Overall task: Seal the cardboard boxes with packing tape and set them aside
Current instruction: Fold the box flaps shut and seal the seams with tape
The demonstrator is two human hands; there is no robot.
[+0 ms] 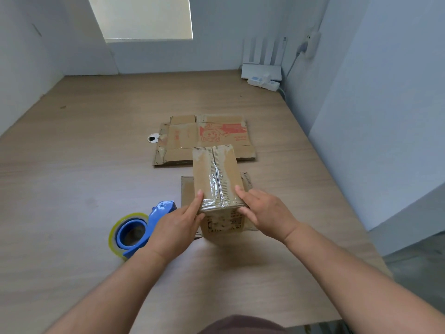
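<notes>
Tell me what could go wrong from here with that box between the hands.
The box is only pressed between the left hand and right hand with fairly straight fingers, so it might slip when lifted. The tape looks wrinkled at the near edge and may peel. The tape dispenser sits beside the left hand and could get knocked.

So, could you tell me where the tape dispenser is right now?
In the head view, the tape dispenser sits on the table, left of the taped box, partly behind the left hand.
</notes>
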